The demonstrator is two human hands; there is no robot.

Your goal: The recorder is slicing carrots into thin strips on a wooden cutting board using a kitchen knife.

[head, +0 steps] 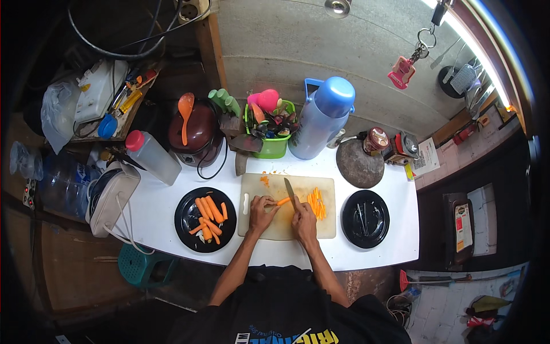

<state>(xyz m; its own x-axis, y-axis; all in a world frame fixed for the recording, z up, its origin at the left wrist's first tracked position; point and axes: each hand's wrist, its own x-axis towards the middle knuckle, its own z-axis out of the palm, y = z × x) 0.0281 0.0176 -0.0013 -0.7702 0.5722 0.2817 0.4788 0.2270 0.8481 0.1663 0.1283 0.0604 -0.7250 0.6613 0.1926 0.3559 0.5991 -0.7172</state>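
Observation:
On a pale plastic cutting board (279,230), my left hand (261,215) pinches one end of a short carrot piece (283,201). My right hand (304,221) grips a kitchen knife (289,189), its blade at the carrot's right end. Cut carrot sticks (316,203) lie on the board to the right of the knife. Small orange scraps (265,179) are near the board's top left. Several peeled carrots (210,209) rest on a black plate (182,232) to the left. A second black plate (365,241) at the right holds metal tongs or a similar slim utensil (363,219).
Behind the board stand a dark red rice cooker (193,133), a green basket of utensils (273,148), a blue vacuum flask (316,124) and a round stone slab (360,165). A capped plastic bottle (154,159) leans at the left. A teal stool (142,264) stands below the white table (399,232).

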